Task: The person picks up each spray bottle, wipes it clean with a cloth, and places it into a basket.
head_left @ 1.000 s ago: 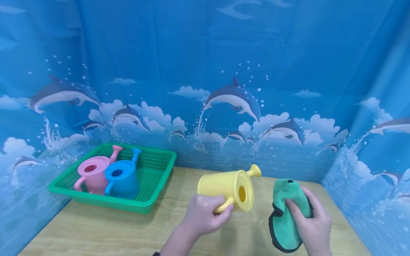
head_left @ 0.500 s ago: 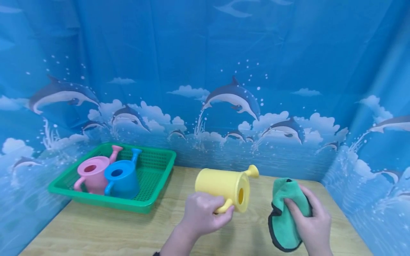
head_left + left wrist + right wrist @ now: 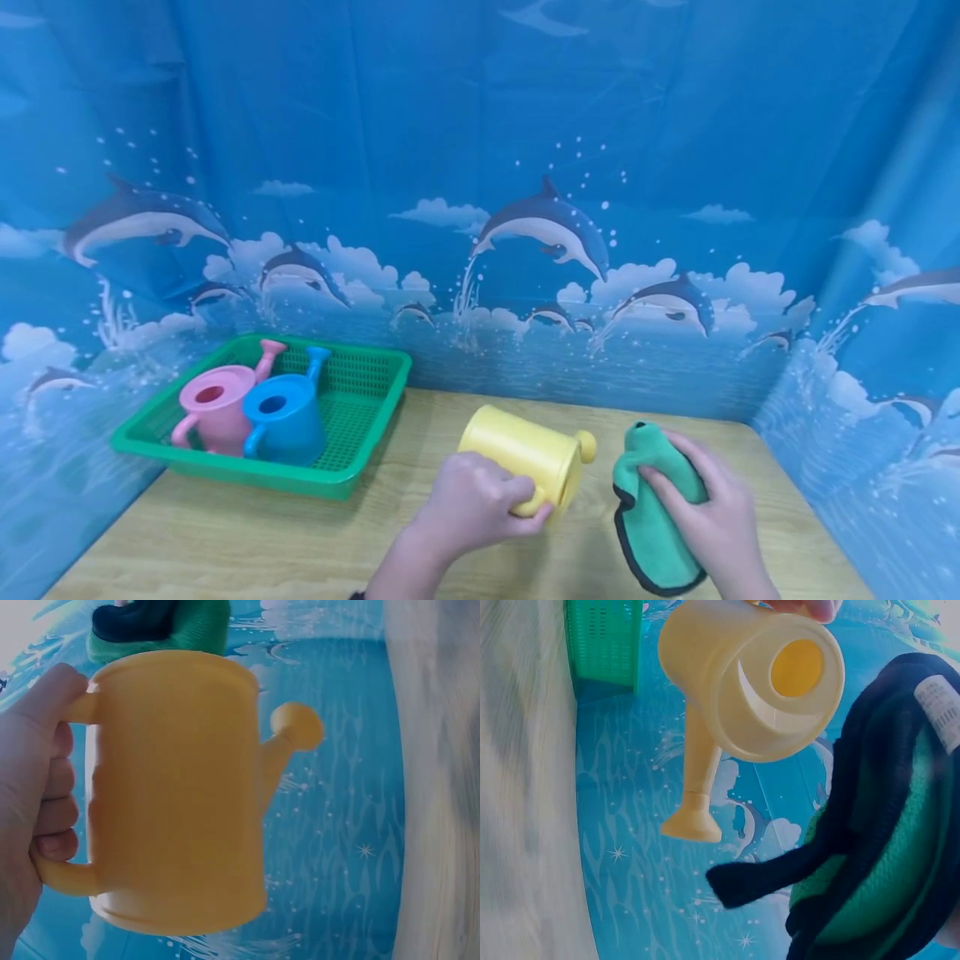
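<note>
A yellow toy watering can (image 3: 517, 446) is tipped on its side over the table, its spout pointing right. My left hand (image 3: 476, 506) grips its handle, fingers curled round it, as the left wrist view shows close up. In the right wrist view the can's round top opening (image 3: 796, 667) faces the camera. My right hand (image 3: 720, 521) holds a folded green cloth (image 3: 656, 508) with black edging, thumb pressed on its front. A black loop (image 3: 757, 881) and a white tag (image 3: 939, 709) show on the cloth. A small gap separates can and cloth in the head view.
A green plastic basket (image 3: 345, 483) stands at the back left of the wooden table (image 3: 300, 550). Inside it are a pink watering can (image 3: 221, 417) and a blue watering can (image 3: 288, 429). A blue dolphin-print curtain (image 3: 450, 125) surrounds the table's back and sides.
The yellow watering can has turned in my left hand, its spout end dipping down and toward me. My right hand with the cloth has moved slightly left, closer to the can.
</note>
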`<move>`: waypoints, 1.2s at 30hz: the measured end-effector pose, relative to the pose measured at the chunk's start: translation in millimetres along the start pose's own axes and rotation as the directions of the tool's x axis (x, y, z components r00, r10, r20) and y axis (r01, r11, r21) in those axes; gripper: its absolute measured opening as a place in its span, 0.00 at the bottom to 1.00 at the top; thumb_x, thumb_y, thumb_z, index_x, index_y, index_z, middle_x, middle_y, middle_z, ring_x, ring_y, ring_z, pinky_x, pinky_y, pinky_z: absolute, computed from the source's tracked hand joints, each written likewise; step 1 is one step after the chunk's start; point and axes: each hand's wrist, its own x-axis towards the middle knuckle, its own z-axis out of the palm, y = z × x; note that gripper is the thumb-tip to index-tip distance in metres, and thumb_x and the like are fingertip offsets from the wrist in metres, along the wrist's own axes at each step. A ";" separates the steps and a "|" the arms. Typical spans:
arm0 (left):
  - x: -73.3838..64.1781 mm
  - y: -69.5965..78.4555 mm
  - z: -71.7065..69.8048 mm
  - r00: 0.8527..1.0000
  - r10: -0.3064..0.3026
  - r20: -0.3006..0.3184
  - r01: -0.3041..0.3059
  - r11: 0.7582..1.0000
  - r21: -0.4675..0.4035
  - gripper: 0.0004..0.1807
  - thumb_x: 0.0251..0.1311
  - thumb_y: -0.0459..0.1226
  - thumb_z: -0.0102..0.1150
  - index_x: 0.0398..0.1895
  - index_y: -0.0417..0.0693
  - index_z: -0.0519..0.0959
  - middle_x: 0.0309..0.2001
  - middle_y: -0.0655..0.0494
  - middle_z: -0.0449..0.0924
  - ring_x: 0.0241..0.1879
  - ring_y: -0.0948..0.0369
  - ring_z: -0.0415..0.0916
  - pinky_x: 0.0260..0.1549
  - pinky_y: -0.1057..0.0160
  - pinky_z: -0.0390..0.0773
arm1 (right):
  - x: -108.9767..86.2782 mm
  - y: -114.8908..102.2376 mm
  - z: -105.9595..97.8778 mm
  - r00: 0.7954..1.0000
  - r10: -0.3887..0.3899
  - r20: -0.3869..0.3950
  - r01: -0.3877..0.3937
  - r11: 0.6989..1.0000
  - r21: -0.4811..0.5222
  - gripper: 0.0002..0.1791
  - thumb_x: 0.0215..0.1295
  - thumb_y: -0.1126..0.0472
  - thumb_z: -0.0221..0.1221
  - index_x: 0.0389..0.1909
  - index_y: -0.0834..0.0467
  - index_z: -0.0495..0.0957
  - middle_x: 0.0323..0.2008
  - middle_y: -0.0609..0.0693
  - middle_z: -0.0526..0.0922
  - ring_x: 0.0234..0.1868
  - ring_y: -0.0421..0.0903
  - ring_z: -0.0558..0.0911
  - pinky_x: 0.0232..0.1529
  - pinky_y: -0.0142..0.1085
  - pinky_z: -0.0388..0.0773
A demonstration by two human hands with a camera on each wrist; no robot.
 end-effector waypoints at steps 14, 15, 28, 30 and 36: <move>5.0 13.1 0.1 0.991 0.101 0.083 -0.104 0.994 0.030 0.23 0.49 0.57 0.63 0.10 0.61 0.62 0.06 0.71 0.58 0.10 0.73 0.51 0.14 0.77 0.52 | -8.7 -20.0 8.5 0.856 -0.516 -0.033 0.500 0.842 -0.202 0.30 0.68 0.34 0.47 0.50 0.52 0.82 0.39 0.51 0.86 0.37 0.48 0.83 0.44 0.29 0.78; 5.8 14.2 0.5 0.991 0.114 0.074 -0.117 0.993 0.028 0.24 0.48 0.57 0.63 0.10 0.62 0.62 0.06 0.72 0.58 0.11 0.74 0.50 0.14 0.77 0.51 | -10.1 -21.9 9.1 0.851 -0.525 -0.023 0.507 0.831 -0.230 0.30 0.68 0.34 0.45 0.50 0.52 0.82 0.38 0.50 0.86 0.35 0.48 0.83 0.39 0.32 0.79; 4.6 15.2 6.7 0.985 0.170 0.031 -0.171 0.984 0.049 0.23 0.46 0.59 0.63 0.11 0.62 0.63 0.07 0.73 0.59 0.11 0.74 0.47 0.14 0.77 0.46 | -25.1 -38.9 12.6 0.784 -0.601 0.157 0.610 0.698 -0.375 0.34 0.75 0.37 0.32 0.42 0.49 0.85 0.32 0.49 0.85 0.26 0.47 0.79 0.21 0.33 0.76; 4.3 15.7 7.2 0.985 0.171 0.034 -0.172 0.984 0.053 0.22 0.46 0.60 0.63 0.11 0.62 0.64 0.07 0.74 0.60 0.11 0.74 0.48 0.14 0.77 0.46 | -26.6 -40.8 13.0 0.792 -0.583 0.181 0.602 0.698 -0.387 0.34 0.74 0.35 0.31 0.44 0.48 0.85 0.33 0.50 0.85 0.27 0.49 0.80 0.20 0.34 0.77; 5.6 21.7 9.0 0.979 0.201 0.029 -0.203 0.977 0.059 0.20 0.51 0.58 0.59 0.13 0.62 0.65 0.08 0.74 0.61 0.10 0.74 0.51 0.13 0.76 0.50 | -25.5 -46.8 7.9 0.834 -0.456 0.309 0.550 0.720 -0.423 0.22 0.61 0.35 0.56 0.46 0.45 0.83 0.38 0.47 0.84 0.33 0.49 0.82 0.20 0.29 0.73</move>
